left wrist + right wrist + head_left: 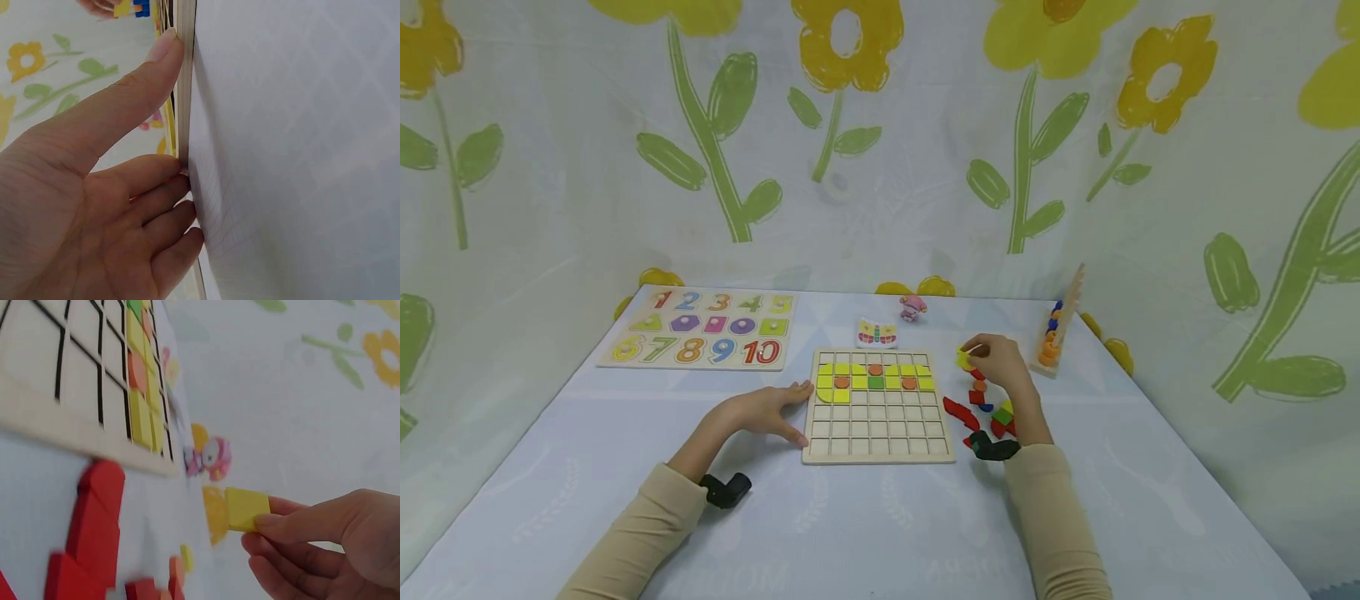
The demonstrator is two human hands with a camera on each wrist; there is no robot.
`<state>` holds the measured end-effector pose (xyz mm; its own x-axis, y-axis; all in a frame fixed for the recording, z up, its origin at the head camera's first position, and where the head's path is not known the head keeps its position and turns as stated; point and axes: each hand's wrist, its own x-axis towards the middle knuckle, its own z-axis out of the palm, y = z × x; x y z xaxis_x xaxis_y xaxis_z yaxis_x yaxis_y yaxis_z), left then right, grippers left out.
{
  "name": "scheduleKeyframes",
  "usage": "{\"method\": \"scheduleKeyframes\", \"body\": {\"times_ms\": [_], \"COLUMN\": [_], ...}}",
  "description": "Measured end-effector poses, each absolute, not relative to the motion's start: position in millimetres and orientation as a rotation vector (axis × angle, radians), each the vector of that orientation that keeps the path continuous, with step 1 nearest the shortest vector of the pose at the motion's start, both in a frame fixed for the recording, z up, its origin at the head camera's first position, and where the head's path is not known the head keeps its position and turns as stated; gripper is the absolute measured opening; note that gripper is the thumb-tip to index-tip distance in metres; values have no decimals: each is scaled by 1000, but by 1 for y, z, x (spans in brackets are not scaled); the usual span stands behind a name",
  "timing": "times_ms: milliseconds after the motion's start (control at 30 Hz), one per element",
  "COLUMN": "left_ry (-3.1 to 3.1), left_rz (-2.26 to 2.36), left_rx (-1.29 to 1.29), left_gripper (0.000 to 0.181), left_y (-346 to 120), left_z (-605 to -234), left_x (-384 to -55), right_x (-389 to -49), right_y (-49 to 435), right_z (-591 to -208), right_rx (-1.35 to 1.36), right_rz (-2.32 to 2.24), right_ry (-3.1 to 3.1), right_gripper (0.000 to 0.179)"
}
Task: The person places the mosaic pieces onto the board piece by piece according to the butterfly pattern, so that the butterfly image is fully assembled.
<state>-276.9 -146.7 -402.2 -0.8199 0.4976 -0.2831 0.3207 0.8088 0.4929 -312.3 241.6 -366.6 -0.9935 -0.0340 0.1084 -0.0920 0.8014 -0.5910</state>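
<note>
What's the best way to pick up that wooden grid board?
Probably hold the wooden grid board by its left and right rims, coming from both sides and lifting level: it lies flat, with coloured tiles in its cells. The left hand touches the left rim; red blocks lie near the right.

The grid board [878, 459] looks like bare, matt wood, the yellow square block [245, 509] smooth and painted, the butterfly card [877, 334] papery.

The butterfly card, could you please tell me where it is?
In the head view, the butterfly card sits just beyond the wooden grid board, left of the pink figurine.
</note>
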Motion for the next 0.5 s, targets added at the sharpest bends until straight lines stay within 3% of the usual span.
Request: {"method": "scheduleKeyframes", "body": {"times_ms": [500], "left_ry": [2589], "left_rz": [601], "left_rx": [600], "left_gripper": [102], "left_y": [-147], "left_z": [-402], "left_x": [-277], "right_x": [-303], "right_y": [160], "right_z": [-376], "right_rx": [517], "right_rz": [1060], "right_ry": [-2772], "right_gripper": [12]}}
